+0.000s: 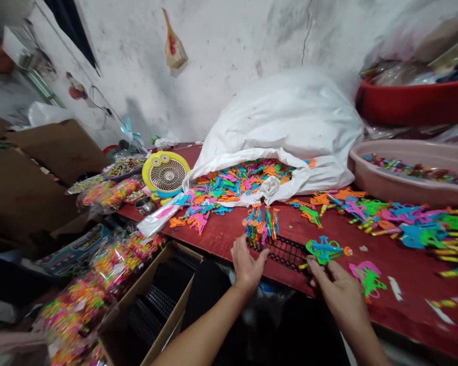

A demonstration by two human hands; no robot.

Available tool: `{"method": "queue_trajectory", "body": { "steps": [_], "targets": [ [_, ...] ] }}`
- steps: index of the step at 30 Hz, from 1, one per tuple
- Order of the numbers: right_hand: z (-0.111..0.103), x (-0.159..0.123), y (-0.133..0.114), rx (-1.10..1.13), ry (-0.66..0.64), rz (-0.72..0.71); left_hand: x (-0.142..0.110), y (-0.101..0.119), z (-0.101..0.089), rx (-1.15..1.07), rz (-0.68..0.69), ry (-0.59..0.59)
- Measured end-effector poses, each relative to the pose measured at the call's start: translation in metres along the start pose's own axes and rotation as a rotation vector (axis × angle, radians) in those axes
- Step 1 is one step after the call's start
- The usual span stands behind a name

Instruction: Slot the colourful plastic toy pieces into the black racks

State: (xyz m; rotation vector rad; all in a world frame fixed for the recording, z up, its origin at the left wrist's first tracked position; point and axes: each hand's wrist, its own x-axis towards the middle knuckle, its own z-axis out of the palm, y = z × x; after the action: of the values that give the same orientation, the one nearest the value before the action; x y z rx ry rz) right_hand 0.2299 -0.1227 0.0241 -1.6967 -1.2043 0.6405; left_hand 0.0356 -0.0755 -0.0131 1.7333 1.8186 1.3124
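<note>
A black lattice plastic rack (286,252) lies near the front edge of the red table. Several colourful plastic toy pieces (265,223) stand upright in its left part. My left hand (248,264) is at the rack's left end, its thumb by the near side and its fingers around the corner. At the right end, my right hand (338,287) pinches a blue and green plastic toy (324,250) with an orange tip; part of the grip is hidden. Just right of that hand lies a pink and green toy (368,278).
Behind the rack, a white sack (286,112) spills coloured toys. More toys (404,218) are heaped at right, before a pink basin (412,188). A yellow fan (166,174) stands left. Below, a cardboard box (171,335) holds black racks beside bagged toys (80,305).
</note>
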Motion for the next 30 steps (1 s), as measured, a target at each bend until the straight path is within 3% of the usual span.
{"method": "queue_trajectory", "body": {
  "steps": [19, 23, 25, 27, 29, 30],
  "targets": [
    [0.003, 0.001, 0.003, -0.203, 0.012, -0.043, -0.001, 0.001, 0.002, 0.02, -0.022, -0.014],
    [0.003, 0.002, 0.004, -0.188, 0.004, -0.047, -0.004, -0.001, -0.002, -0.076, -0.006, 0.024],
    [0.002, 0.002, 0.003, -0.161, -0.014, -0.046, -0.001, 0.001, -0.014, -0.119, 0.07, 0.112],
    [0.002, 0.002, 0.003, -0.129, -0.028, -0.042, 0.011, 0.007, -0.034, -0.078, 0.232, 0.175],
    [0.002, 0.002, 0.003, -0.113, -0.026, -0.042, 0.032, 0.015, -0.056, 0.008, 0.43, 0.086],
    [0.003, 0.002, 0.003, -0.108, -0.024, -0.046, 0.044, 0.019, -0.065, 0.037, 0.543, -0.013]
  ]
}}
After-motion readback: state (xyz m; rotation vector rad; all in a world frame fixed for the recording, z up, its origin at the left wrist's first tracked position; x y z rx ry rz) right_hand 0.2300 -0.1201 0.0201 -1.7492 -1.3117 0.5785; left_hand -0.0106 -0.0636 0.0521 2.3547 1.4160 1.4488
